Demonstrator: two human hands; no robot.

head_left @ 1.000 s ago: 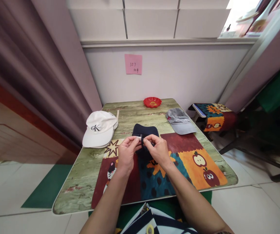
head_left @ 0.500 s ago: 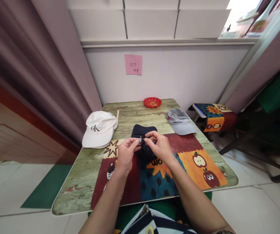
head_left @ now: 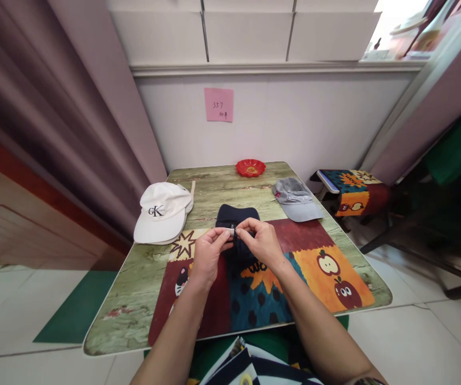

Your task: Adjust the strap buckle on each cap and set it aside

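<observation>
A dark navy cap (head_left: 236, 214) rests on the patterned mat in front of me, its lower part partly covered by my fingers. My left hand (head_left: 209, 251) is closed in a pinch on a small silver buckle (head_left: 231, 231) at the cap's strap. Close beside it, my right hand (head_left: 260, 240) also pinches, thumb against forefinger, at the dark strap by the buckle. The strap itself is mostly hidden, and whether its end is inside the buckle is too small to tell.
A white cap (head_left: 163, 213) lies at the table's left, a grey cap (head_left: 296, 199) at its right. Near the back edge stands a red dish (head_left: 250, 168). The mat (head_left: 262, 307) covers the front of the wooden-look table (head_left: 116, 315). A pink note (head_left: 218, 105) is on the wall.
My right fingers have shifted slightly at the buckle, their pinch a little closer together. The left hand keeps its pinch, and the caps stay in place.
</observation>
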